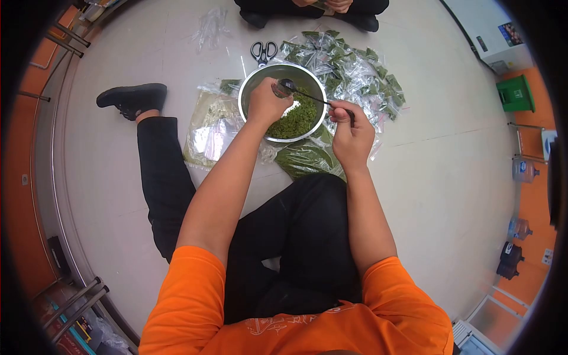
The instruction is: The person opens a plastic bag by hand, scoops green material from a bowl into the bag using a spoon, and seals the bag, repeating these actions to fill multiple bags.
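Note:
In the head view a metal bowl (241, 112) stands on the floor with chopped green leaves (294, 122) inside. Over its left side, my left hand (269, 103) is closed round a small clear container (280, 90), mostly covered by the fingers; its exact kind is hard to make out. My right hand (352, 135) grips the handle of a black spoon (313, 98) at the bowl's right rim. The spoon's head is at the mouth of the small container, above the leaves.
Clear plastic bags with green leaf pieces (355, 74) lie right of the bowl. Black-handled scissors (264, 53) rest behind it. Flat plastic bags (213, 127) are on the left, and a leaf-filled bag (305, 158) is in front. Another person's crossed legs (313, 10) are at the far side.

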A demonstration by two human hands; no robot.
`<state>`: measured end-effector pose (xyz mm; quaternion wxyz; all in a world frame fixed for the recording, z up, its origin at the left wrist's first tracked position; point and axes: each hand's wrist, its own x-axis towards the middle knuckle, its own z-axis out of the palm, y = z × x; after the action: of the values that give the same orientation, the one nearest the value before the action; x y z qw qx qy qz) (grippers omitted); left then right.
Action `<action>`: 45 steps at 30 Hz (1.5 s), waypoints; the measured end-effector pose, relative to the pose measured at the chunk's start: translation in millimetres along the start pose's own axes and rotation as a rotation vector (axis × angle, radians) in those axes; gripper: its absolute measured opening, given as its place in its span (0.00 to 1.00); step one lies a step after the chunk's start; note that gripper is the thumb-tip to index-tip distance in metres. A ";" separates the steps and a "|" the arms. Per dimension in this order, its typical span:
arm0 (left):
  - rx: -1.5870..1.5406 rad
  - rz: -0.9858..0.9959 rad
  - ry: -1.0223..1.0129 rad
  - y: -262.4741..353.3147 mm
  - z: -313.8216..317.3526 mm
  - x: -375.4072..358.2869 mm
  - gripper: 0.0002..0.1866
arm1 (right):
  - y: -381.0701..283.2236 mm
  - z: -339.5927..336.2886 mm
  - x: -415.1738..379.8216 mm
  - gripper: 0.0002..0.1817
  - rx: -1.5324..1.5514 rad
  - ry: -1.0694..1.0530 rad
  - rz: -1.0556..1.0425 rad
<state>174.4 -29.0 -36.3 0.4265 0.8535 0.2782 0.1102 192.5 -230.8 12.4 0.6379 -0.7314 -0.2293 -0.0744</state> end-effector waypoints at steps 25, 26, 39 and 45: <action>-0.349 -0.024 0.170 -3.7 12.7 -8.8 0.23 | -3.3 -7.7 1.8 0.15 0.200 0.188 0.218; -0.332 0.002 0.207 -7.7 15.6 -9.6 0.23 | 1.2 -8.1 1.3 0.15 0.200 0.201 0.244; -0.497 0.056 0.226 -21.6 31.4 -0.9 0.16 | 50.4 -10.1 -3.1 0.13 0.335 0.003 0.840; 0.082 0.119 0.347 -24.6 25.4 5.4 0.22 | 56.5 -10.1 -1.1 0.13 0.263 -0.062 0.830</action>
<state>180.2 -31.0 -71.6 0.3296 0.8534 0.3009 0.2693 217.7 -245.3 -37.0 0.6942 -0.6760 0.0576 0.2403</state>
